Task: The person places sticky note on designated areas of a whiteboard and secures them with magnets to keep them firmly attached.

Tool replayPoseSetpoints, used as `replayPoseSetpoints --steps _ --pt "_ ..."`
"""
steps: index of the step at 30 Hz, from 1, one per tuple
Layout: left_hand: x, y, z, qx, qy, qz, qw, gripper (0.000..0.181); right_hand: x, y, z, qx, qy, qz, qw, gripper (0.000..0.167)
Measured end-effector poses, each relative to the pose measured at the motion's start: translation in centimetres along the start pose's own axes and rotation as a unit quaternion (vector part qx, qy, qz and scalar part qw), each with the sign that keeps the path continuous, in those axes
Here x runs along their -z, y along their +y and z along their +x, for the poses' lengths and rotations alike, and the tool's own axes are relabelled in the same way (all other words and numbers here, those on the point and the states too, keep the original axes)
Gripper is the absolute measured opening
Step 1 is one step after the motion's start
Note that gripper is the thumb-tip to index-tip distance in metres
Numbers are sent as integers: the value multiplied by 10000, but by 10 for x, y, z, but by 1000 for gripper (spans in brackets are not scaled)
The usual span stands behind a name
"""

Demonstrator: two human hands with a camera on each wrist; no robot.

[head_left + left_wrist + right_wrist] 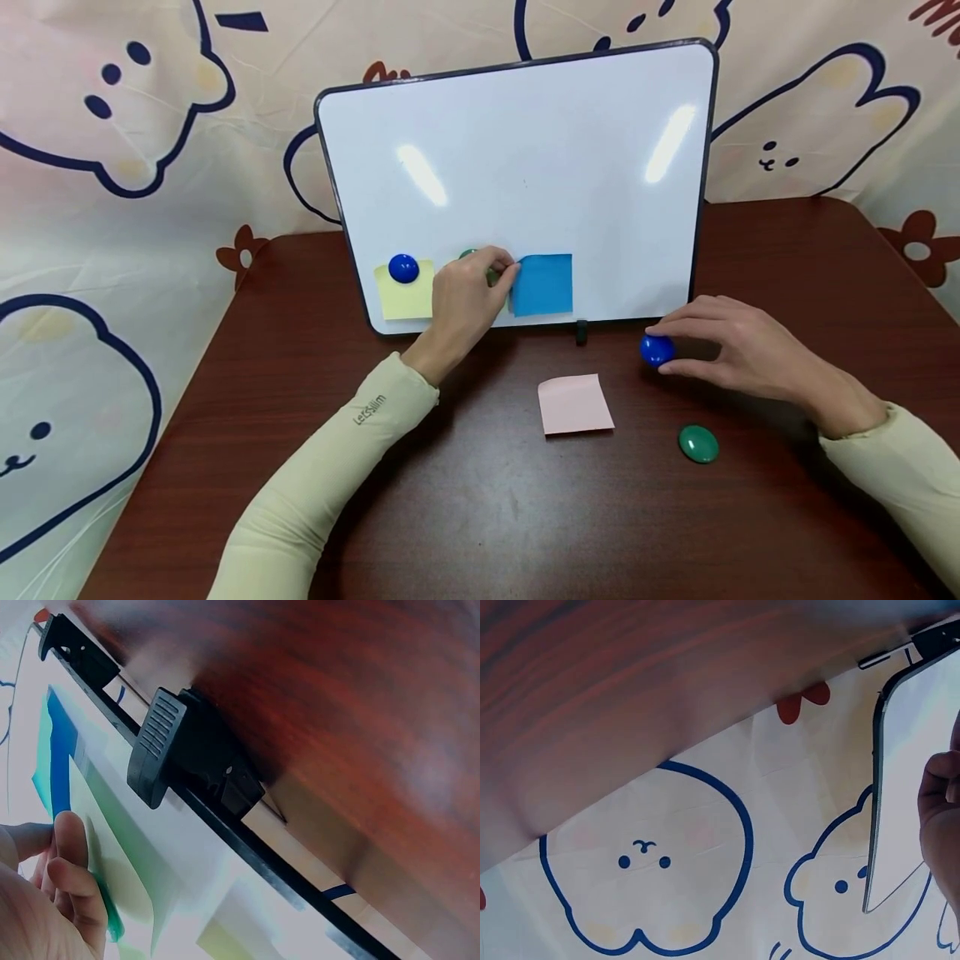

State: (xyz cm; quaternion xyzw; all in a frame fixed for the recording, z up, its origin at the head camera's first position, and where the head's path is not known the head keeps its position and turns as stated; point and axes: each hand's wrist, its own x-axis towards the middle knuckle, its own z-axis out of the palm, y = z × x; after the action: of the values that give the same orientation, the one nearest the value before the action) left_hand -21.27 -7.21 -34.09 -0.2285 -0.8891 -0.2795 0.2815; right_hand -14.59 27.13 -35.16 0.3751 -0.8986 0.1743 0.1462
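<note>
My left hand [468, 287] pinches the left edge of a blue sticky note [543, 285] against the lower part of the whiteboard [525, 183]. In the left wrist view, thumb and index finger meet on that note [61, 765]. Behind the hand, a green round magnet [111, 911] sits on a pale green note [120, 855], both mostly hidden in the head view. My right hand [738, 350] holds a blue round magnet [657, 351] between thumb and fingers, near the board's lower right corner. Only part of this hand [939, 817] shows in the right wrist view.
At the board's lower left, another blue magnet [403, 268] sits on a yellow note [405, 305]. A pink sticky note [576, 406] and a green magnet [698, 444] lie on the brown table [525, 517]. Black clip feet [157, 746] support the board's bottom edge.
</note>
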Motion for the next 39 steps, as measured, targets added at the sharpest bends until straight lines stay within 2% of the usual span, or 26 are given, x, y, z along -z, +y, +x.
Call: replayPoseSetpoints --steps 25,32,39 --pt "1 -1 0 -10 -46 87 10000 16 -4 -8 23 140 624 118 9979 64" --pt "1 0 0 -48 -48 101 9999 17 -9 -11 29 38 750 93 9971 64" --pt "1 0 0 -53 -51 128 9999 17 -12 -13 35 2 963 47 9953 50"
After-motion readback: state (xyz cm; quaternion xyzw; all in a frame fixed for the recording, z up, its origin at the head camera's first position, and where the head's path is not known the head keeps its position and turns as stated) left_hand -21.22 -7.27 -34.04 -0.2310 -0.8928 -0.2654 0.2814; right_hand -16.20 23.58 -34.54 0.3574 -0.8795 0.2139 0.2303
